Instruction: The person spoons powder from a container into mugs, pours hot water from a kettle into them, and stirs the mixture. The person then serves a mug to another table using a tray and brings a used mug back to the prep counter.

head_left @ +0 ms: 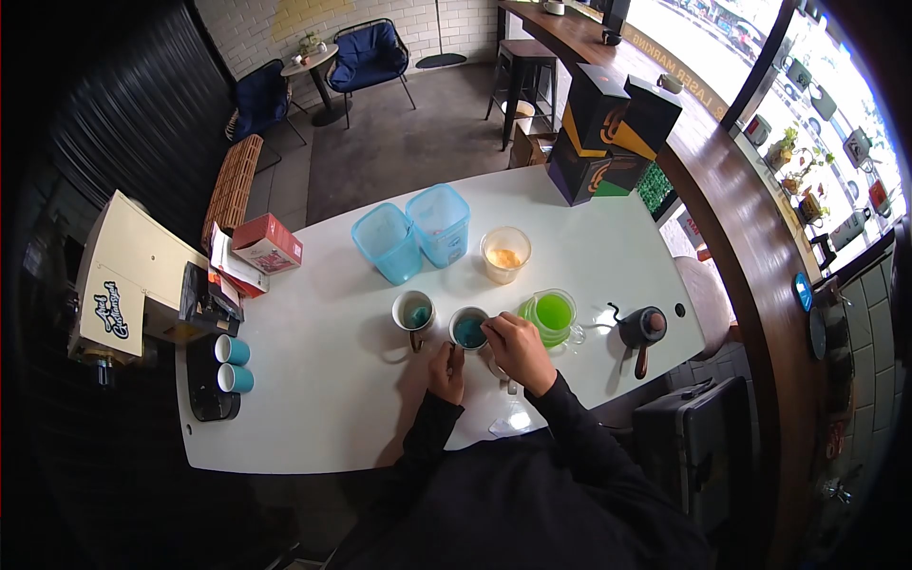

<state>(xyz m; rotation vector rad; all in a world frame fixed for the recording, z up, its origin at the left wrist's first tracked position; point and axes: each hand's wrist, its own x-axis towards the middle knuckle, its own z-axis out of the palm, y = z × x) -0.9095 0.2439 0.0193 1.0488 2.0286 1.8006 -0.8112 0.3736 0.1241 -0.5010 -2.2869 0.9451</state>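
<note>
A mug (454, 340) holding dark blue-green liquid stands in front of me on the white table (323, 380). At its near side, my left hand (446, 372) is closed on the mug's handle. My right hand (520, 350) is pinched over the mug's right rim; whatever its fingers hold is hidden. Just left stands a second mug (400, 311) with a similar blue-green content, its handle toward me. To the right of my right hand is a clear jug (553, 312) with bright green liquid. Another handled vessel is partly covered beneath my right hand.
Two translucent blue containers (388, 242) and a plastic cup (505, 256) with orange-cream content stand farther back. A kettle-like pot (641, 328) sits right. Black boxes (594, 123) are stacked at the back right. A cream machine (142, 256) and turquoise cups (235, 379) are at left.
</note>
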